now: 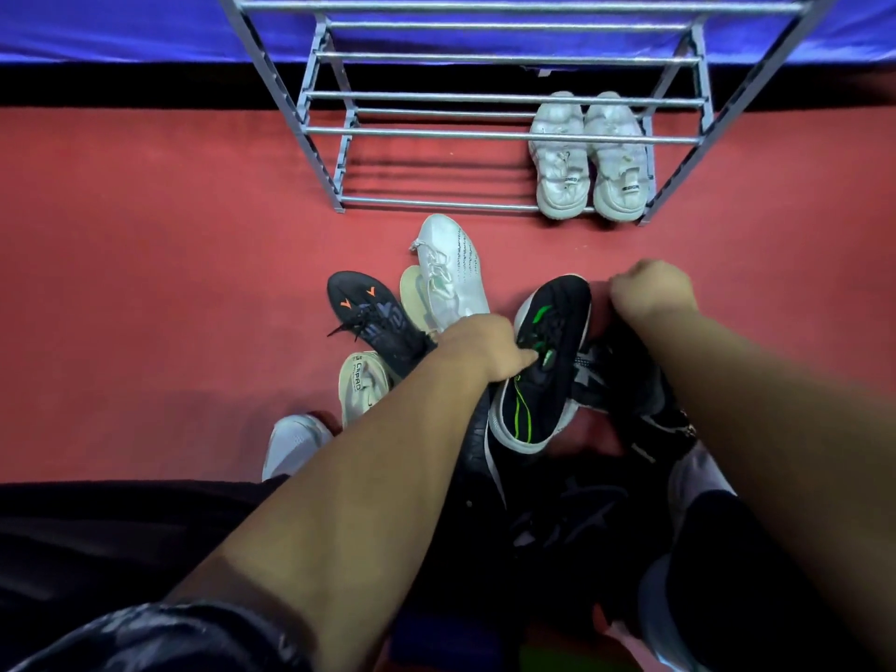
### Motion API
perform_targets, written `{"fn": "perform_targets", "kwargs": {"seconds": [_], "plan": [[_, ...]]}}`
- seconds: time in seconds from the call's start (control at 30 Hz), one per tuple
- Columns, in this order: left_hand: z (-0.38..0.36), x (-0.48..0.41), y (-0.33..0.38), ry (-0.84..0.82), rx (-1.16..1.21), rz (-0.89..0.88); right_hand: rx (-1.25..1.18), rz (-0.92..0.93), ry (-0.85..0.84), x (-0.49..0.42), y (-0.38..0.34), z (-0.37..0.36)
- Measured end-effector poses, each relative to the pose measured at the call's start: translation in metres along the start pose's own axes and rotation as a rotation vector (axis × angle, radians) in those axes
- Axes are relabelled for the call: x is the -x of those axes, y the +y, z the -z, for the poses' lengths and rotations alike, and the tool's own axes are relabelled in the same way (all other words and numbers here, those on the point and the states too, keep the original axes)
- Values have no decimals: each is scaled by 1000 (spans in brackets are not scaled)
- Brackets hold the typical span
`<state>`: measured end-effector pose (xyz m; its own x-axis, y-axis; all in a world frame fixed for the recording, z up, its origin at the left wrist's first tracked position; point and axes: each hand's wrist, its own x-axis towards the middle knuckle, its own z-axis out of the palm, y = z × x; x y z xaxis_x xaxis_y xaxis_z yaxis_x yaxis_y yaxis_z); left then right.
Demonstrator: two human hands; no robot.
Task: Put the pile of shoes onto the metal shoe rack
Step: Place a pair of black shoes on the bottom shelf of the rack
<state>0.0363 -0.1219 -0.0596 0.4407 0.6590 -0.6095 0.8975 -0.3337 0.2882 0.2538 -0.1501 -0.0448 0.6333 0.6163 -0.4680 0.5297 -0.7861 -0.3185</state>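
Note:
A metal shoe rack (pixel 485 132) stands on the red floor ahead, with a pair of white sneakers (pixel 589 157) on its lowest tier at the right. The pile lies in front of me. My left hand (pixel 485 349) grips a black shoe with green accents (pixel 548 361) at its opening, toe pointing away. My right hand (pixel 652 291) is closed in a fist just right of that shoe's toe; what it holds is hidden. A white shoe (pixel 451 274), a black shoe with orange marks (pixel 373 320) and beige sandals (pixel 361 383) lie to the left.
More dark shoes (pixel 625 380) lie under my right forearm. A grey-white shoe (pixel 293 443) sits at the lower left. A blue cloth (pixel 121 26) hangs behind the rack. Red floor (pixel 145 283) spreads to the left.

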Motion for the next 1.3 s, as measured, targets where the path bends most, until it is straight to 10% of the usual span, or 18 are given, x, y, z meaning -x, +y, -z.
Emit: {"fn": "perform_targets", "kwargs": {"seconds": [0.2,0.37,0.67,0.9,1.1,1.3], "plan": [[13,1,-5,147,85,377,97,-296,-105,7,20,-6],[8,9,-13,-44,158,714,-99,-108,-363,19,13,-22],[30,15,-15,-450,51,494,-98,4,-234,25,21,-27],[55,34,-30,-417,277,446,-113,278,50,51,1,-36],[44,35,-66,-398,567,528,-41,626,-76,64,-32,-44],[43,40,-92,-360,714,489,250,463,-252,64,-44,-60]]}}
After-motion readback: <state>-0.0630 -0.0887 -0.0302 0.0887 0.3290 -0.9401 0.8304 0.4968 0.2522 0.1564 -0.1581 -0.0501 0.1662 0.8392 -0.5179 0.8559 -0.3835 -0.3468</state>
